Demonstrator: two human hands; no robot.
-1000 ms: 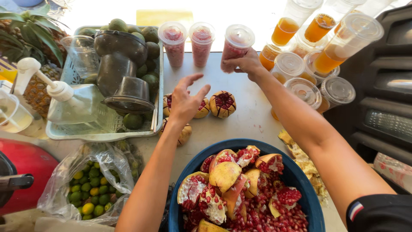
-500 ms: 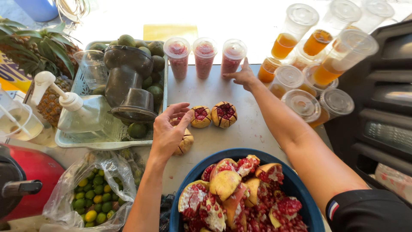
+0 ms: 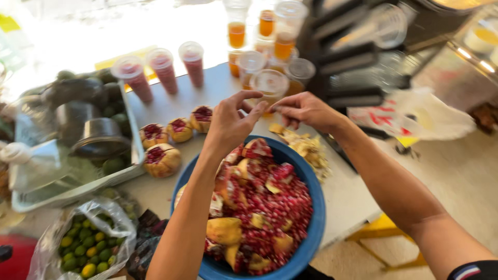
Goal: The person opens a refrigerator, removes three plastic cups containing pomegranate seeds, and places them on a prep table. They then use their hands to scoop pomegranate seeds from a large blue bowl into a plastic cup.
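L hand (image 3: 228, 122) off the cut halves (image 3: 179, 129) | R hand (image 3: 303, 110) off the red cups (image 3: 166, 70) | both now meeting over blue bowl (image 3: 316, 207) — fingers pinched, grasping what: can't tell

A clear plastic bag (image 3: 85, 241) full of small green and yellow limes sat far below the left hand (image 3: 228, 124), down by the near corner of the table. A white plastic bag (image 3: 415, 116) with red marks lay just past the right hand (image 3: 306, 111), off to its right side. No signs or screens showed.
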